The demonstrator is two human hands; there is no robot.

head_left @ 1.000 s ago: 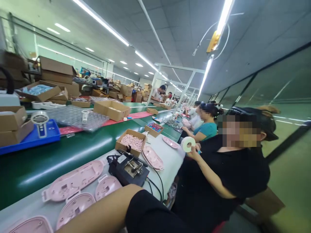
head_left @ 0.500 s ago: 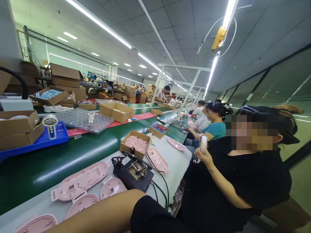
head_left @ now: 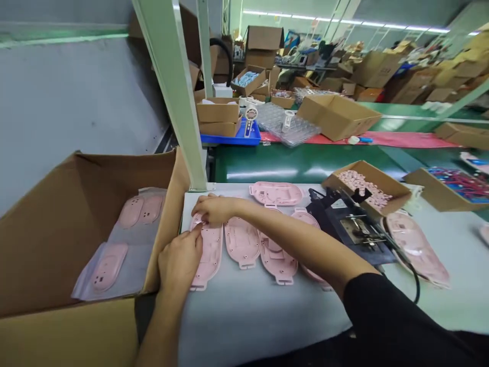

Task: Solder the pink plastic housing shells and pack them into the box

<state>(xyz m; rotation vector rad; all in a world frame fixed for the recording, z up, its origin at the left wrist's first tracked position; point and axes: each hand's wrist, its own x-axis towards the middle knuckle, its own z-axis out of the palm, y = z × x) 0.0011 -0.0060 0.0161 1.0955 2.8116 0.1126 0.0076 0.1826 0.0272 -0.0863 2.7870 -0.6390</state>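
Several pink plastic shells lie in a row on the pale work surface, their hollow, ribbed insides facing up. Both my hands are at the upper end of the leftmost pink plastic shell (head_left: 211, 251). My left hand (head_left: 179, 259) grips its left edge, with the thumb reaching over the rim. Bent over the top of the same shell, my right hand (head_left: 214, 209) has its fingers closed and pressed down; whatever they may hold is hidden. Beside it lie another shell (head_left: 242, 239) and a third one (head_left: 279, 262), partly covered by my right forearm.
On the left stands a deep cardboard box (head_left: 34, 244) with pink shells on white sheets. A metal post (head_left: 168, 86) rises behind my hands. To the right are a black device with cables (head_left: 344, 224), a box of small pink parts (head_left: 367, 188) and a green conveyor (head_left: 267, 163).
The view has swung left and down, away from the neighbouring person in black. Both my hands now show at the leftmost shell; earlier only one forearm was visible.
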